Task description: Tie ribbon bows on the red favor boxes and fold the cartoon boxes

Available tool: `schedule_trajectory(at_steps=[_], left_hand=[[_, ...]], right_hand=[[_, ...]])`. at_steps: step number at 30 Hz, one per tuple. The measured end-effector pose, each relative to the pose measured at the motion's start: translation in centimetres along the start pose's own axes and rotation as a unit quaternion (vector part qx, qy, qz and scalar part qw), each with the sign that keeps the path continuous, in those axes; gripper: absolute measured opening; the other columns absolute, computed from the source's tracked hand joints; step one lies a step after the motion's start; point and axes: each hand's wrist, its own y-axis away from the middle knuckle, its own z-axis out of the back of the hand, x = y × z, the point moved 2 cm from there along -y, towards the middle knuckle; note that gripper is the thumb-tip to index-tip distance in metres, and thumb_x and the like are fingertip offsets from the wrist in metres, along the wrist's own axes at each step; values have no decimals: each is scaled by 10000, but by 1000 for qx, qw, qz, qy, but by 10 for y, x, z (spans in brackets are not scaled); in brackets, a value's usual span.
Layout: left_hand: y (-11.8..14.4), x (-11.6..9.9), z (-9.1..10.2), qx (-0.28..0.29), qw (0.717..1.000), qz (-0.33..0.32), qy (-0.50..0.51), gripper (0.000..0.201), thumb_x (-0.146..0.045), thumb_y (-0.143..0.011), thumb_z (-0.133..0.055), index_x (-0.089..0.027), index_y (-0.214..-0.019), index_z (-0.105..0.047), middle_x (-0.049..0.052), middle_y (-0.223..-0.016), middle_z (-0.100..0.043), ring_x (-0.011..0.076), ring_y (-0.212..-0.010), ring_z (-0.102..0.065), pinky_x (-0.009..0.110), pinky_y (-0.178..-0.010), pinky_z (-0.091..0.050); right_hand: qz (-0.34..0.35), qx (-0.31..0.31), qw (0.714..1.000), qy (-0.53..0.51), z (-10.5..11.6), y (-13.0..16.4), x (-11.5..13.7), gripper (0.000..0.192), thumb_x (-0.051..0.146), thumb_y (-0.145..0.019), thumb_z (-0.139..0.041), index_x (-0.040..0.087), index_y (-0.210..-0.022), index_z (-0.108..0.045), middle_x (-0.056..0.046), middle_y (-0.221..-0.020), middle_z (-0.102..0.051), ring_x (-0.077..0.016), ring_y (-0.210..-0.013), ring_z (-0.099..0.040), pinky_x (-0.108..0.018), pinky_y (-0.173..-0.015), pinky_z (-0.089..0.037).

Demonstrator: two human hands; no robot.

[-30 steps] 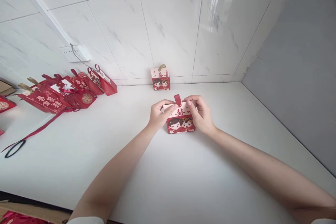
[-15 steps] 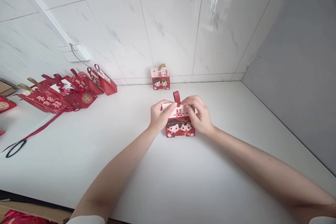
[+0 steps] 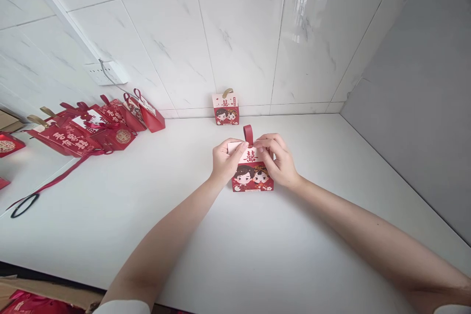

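Observation:
A red and pink gift box [image 3: 252, 177] stands upright on the white table, printed with two cartoon figures and a red character. A dark red ribbon loop [image 3: 248, 135] rises from its top edge. My left hand [image 3: 227, 159] pinches the upper left of the box, thumb on the front and fingers behind. At the upper right, my right hand [image 3: 278, 159] is closed on the top edge, its fingertips beside the base of the loop. Those fingers partly cover the pink top.
Against the tiled wall stands a similar box [image 3: 225, 109] with a gold loop. Several red gift boxes [image 3: 75, 141] crowd the left, with a loose ribbon [image 3: 61, 179] and a black ring [image 3: 25, 205] nearby. A carton [image 3: 47, 288] holding red items sits below the table's front left edge.
The view has shifted very slightly. Both hands keep their places on the box, and the ribbon loop stands marginally higher.

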Motion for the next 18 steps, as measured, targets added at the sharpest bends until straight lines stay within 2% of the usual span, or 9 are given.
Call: schedule_trajectory(at_steps=[7, 12, 15, 18], left_hand=[[0, 1, 0, 2, 1000, 2, 6, 265, -408, -769, -718, -148, -746, -669, 19, -702, -647, 119, -663, -572, 227, -624, -452], [-1, 2, 0, 2, 1000, 1, -1, 262, -403, -768, -719, -147, -750, -672, 21, -708, -650, 120, -670, -574, 228, -629, -451], [-1, 3, 0, 3, 1000, 0, 2, 262, -404, -767, -721, -148, -745, -671, 22, -709, -652, 123, -671, -577, 231, -632, -451], [-1, 3, 0, 6, 1000, 5, 15, 264, -410, -767, -720, -151, -753, -673, 23, -716, -651, 127, -677, -578, 233, -634, -451]], right_hand=[[2, -4, 1000, 2, -3, 4, -3, 199, 139, -932, -475, 260, -1037, -592, -75, -1013, -553, -212, -998, -572, -403, -814, -524], [26, 1, 1000, 9, -5, 8, -4, 143, 131, -900, -509, 238, -918, -601, -97, -1130, -517, -260, -1175, -519, -436, -866, -510], [29, -20, 999, 8, -5, 9, -5, 173, 131, -898, -520, 253, -997, -593, -96, -1120, -541, -268, -1213, -510, -446, -873, -513], [38, -38, 998, 20, -5, 10, -5, 233, 150, -900, -536, 272, -1092, -591, -103, -1199, -530, -271, -1213, -518, -467, -905, -503]])
